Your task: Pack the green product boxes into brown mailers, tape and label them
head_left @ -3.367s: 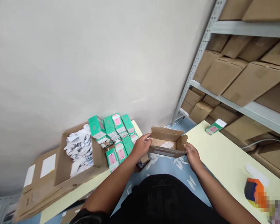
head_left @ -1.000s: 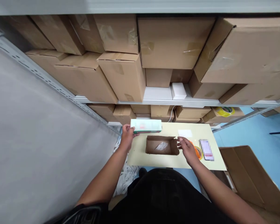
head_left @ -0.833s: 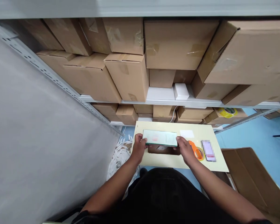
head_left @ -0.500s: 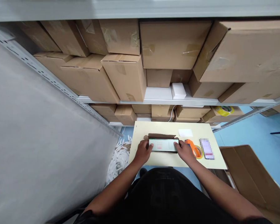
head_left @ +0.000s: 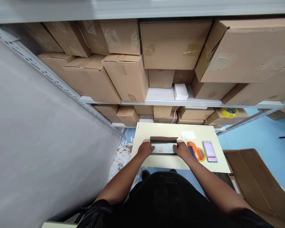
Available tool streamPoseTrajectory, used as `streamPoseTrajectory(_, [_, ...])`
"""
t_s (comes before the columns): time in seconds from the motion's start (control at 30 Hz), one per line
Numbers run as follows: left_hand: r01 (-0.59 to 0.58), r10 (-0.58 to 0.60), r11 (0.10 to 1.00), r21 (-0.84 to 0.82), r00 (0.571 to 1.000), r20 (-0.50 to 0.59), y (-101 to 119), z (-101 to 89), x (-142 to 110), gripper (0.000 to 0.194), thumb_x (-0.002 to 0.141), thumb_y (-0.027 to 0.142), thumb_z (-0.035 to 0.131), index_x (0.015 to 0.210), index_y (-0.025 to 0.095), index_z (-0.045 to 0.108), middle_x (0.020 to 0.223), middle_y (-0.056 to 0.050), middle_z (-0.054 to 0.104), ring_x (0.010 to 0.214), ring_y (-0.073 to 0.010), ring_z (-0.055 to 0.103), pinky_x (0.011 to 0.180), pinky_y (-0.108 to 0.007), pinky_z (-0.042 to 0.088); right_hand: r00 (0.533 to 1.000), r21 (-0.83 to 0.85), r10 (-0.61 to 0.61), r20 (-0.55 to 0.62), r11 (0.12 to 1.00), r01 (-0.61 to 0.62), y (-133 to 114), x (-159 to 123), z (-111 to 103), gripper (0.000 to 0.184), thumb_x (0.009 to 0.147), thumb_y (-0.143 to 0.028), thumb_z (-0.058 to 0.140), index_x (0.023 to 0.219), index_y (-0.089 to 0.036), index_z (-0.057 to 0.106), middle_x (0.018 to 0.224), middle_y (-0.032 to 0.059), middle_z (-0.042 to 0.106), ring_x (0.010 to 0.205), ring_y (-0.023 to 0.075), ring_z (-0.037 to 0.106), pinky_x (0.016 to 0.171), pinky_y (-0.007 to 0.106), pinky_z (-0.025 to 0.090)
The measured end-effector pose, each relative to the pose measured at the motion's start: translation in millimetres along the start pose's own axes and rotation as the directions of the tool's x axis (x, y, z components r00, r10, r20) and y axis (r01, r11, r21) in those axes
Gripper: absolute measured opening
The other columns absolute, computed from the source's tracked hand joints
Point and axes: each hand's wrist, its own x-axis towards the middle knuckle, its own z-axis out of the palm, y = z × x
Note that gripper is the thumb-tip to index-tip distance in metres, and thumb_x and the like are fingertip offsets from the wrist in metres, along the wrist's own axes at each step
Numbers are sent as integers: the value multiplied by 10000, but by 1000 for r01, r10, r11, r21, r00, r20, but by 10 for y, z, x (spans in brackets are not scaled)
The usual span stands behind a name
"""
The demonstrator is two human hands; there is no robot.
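A small cardboard box [head_left: 164,139] lies open on the pale yellow table, its back flap raised. Inside it sits a long, flat, pale green box [head_left: 163,148] with small reddish marking on top. My left hand [head_left: 146,149] is closed around the left end of the cardboard box, thumb on the green box's end. At the opposite end, my right hand [head_left: 182,149] grips in the same way. Just right of that hand are an orange tape dispenser [head_left: 194,150] with a yellow roll and a phone [head_left: 210,151] with a blurred screen.
A white paper slip [head_left: 188,135] lies near the back of the table [head_left: 144,129]. Shelves beyond hold several cartons [head_left: 175,44] and a yellow tape roll [head_left: 228,112]. Paper shreds [head_left: 120,158] lie on the left floor; a large open carton [head_left: 256,177] stands at the right.
The pale green box has moved lower into the cardboard box. My right hand has shifted slightly left, and both hands' fingers have moved around the box ends.
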Motion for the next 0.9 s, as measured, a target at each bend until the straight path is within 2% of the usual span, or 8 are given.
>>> streamPoseTrajectory(0.17, [20,-34,989,-150,995,-91,-65,52,40,240,817,328,731,1002,207,638,1038,-73,737,947,-243,701,784,-303,482,998,9,-35,-57,999,36,25,28,50,313,955,-379,548,1060,-136,716,1210,172,652,1041,258,667,849,303,460])
streamPoseTrajectory(0.3, [14,-52,951,-309,992,-116,-192,149,-60,279,807,291,730,1046,215,608,994,-47,706,915,-224,686,795,-301,487,986,115,-92,-141,987,109,168,-60,105,376,921,-344,585,1256,-182,636,1247,129,643,1094,253,641,886,305,466])
streamPoseTrajectory(0.47, [-7,-139,914,-406,935,-327,-412,324,-161,537,752,258,739,1258,179,578,1283,-135,588,1216,-277,595,1014,-361,473,984,193,78,-162,980,-45,524,-111,164,536,867,-433,638,1329,-164,594,1335,179,604,1214,313,596,978,369,458])
streamPoseTrajectory(0.53, [10,-175,864,-503,943,-282,-461,401,-169,657,741,281,765,1347,172,536,1354,-156,558,1273,-294,570,1068,-388,455,985,269,167,-48,952,-148,647,-87,202,566,820,-474,676,1296,-174,614,1362,183,594,1233,330,592,990,400,466])
streamPoseTrajectory(0.6, [67,-199,755,-653,971,-130,-464,482,-170,730,753,334,788,1405,179,499,1391,-167,561,1251,-294,597,1050,-398,480,975,333,202,87,917,-220,712,-51,250,546,788,-509,695,1233,-194,648,1296,157,647,1167,316,635,941,406,502])
streamPoseTrajectory(0.7, [154,-170,472,-868,982,82,-420,612,-189,748,804,415,772,1458,230,460,1457,-158,551,1195,-270,643,950,-376,548,952,479,178,247,832,-280,694,-11,330,554,785,-551,697,1218,-209,649,1208,125,707,1049,264,682,837,365,541])
streamPoseTrajectory(0.77, [139,-121,314,-939,987,105,-398,695,-218,701,847,418,725,1472,259,450,1472,-140,555,1199,-250,644,927,-362,562,939,593,155,307,741,-316,648,0,382,589,772,-561,723,1232,-205,634,1238,129,706,1070,253,676,824,344,545])
streamPoseTrajectory(0.9, [143,-78,286,-947,989,126,-406,785,-265,547,901,362,617,1431,276,506,1457,-107,589,1274,-245,597,972,-389,549,943,694,123,309,649,-312,603,9,468,540,740,-527,780,1164,-216,653,1299,142,689,1183,275,637,849,341,557])
